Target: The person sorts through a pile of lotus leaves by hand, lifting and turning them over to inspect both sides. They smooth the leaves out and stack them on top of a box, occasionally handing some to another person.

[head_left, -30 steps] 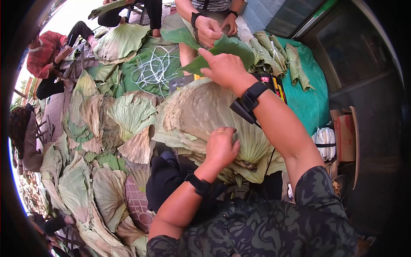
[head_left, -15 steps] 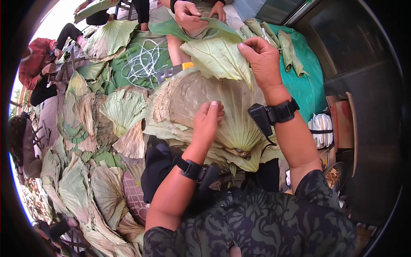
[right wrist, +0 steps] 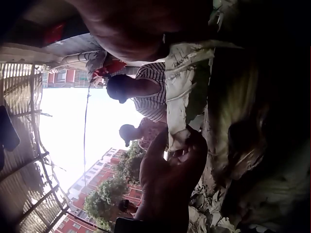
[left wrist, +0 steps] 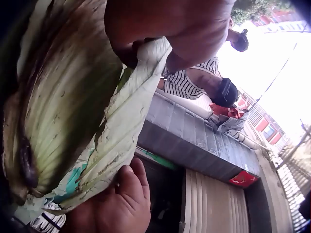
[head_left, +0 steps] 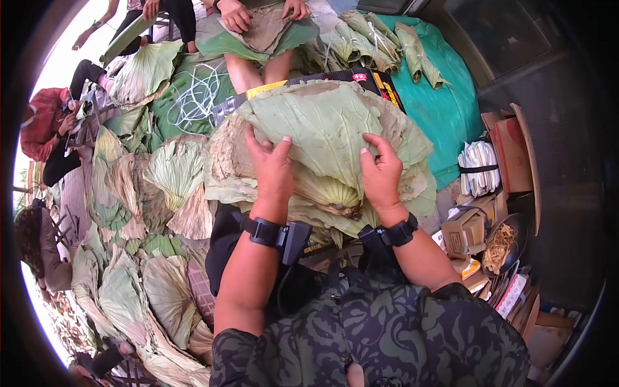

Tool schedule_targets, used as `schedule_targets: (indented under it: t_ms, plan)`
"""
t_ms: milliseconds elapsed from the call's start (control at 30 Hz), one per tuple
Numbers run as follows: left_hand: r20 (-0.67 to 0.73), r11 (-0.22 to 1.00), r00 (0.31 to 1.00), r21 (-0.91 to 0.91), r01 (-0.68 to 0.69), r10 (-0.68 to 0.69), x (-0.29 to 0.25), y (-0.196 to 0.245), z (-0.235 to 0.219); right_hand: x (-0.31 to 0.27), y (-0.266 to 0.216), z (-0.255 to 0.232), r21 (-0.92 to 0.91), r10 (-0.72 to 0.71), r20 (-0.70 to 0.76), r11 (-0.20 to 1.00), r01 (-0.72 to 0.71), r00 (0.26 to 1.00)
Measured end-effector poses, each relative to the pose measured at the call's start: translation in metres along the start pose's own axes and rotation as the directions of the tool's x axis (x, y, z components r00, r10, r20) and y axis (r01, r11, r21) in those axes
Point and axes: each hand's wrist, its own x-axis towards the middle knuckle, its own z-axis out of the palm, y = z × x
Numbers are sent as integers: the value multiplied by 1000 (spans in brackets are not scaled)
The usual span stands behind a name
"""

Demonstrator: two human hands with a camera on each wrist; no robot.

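A pale green leaf (head_left: 316,129) is held by its near edge between both hands, above a stack of large dried leaves (head_left: 222,151). The left hand (head_left: 272,171) pinches the leaf's left side with thumb and fingers; the right hand (head_left: 383,174) pinches its right side. In the left wrist view the leaf (left wrist: 124,124) stretches between the left hand (left wrist: 170,26) above and the right hand (left wrist: 116,201) below. The right wrist view shows the leaf (right wrist: 179,92) upright between the right hand (right wrist: 146,29) and left hand (right wrist: 172,177).
Across the stack, another person's hands (head_left: 235,14) rest on a brown leaf over a green one. Rolled leaf bundles (head_left: 416,55) lie on a teal sheet (head_left: 451,109) at right. White string (head_left: 196,97) and spread leaves (head_left: 116,284) are at left. Cardboard boxes (head_left: 516,151) stand at right.
The right hand has drawn the pale leaf from the far side back over the stack, and the left hand has taken hold of its other side. The person opposite now has a brown leaf on the green one.
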Motion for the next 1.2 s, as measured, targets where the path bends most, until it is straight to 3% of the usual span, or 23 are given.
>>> schedule_targets:
  t_ms: [33,100,167,233,300,367,433,500,567,700,767,800,867,900,967,1000,1033,1067,1100,1167,1200]
  plan:
    - [-19,996,1000,84,-19,21,2,2,-4,0,5,1,0,2,-1,1000,-2,1000]
    - [-36,985,998,168,-36,43,2,2,-6,0,15,5,-233,-75,145,966,107,987]
    - [-189,957,975,242,159,-114,2,2,-8,-1,15,6,-268,-73,164,956,115,984]
    - [-226,955,967,238,175,-121,1,2,-8,-4,11,7,-304,-64,185,945,119,981]
    - [-253,955,959,233,184,-123,3,1,-8,-2,6,8,-325,-240,103,909,260,965]
    - [-103,856,970,496,-143,222,5,0,-13,-4,0,7,-369,-289,112,876,310,951]
    - [-94,893,975,427,-143,201,5,0,-14,-7,4,6,-413,-336,123,838,356,934]
    - [-83,925,979,352,-144,184,6,2,-14,-6,17,8,-468,-214,214,834,292,953]
    - [-209,973,970,167,159,-122,6,7,-18,-6,21,7,-475,-198,214,835,279,957]
    - [-169,990,979,59,128,-116,8,16,-16,-5,23,6,-448,-187,237,850,278,954]
    - [-147,1000,989,-16,-11,9,7,20,-17,-5,24,6,-461,-186,242,842,281,952]
    - [-148,1000,989,-15,-12,10,8,21,-19,-5,25,7,-472,-186,251,833,287,950]
    - [-175,984,972,117,-136,155,10,20,-23,-4,27,7,-477,-188,256,829,293,948]
    - [-174,984,972,116,-136,155,10,18,-25,-4,26,7,-483,-190,260,824,298,947]
    - [-265,910,920,374,-179,289,10,14,-29,-2,22,5,-493,-163,278,821,287,946]
    - [-265,910,920,374,-180,290,11,11,-33,-2,19,4,-502,-137,297,819,277,945]
    - [-130,622,823,721,-304,553,13,8,-38,-2,17,4,-501,-138,299,820,278,944]
    - [101,199,694,919,-339,713,15,6,-42,-2,14,3,-516,-126,310,810,278,942]
    - [226,189,724,876,-443,652,1,18,-26,-1,12,2,-531,-115,320,800,278,940]
    - [517,-11,742,823,-567,426,-11,17,-18,-1,4,-1,-559,-115,336,774,297,935]
    - [537,-38,787,832,-553,302,-18,13,-13,-1,2,-2,-586,-116,352,746,316,929]
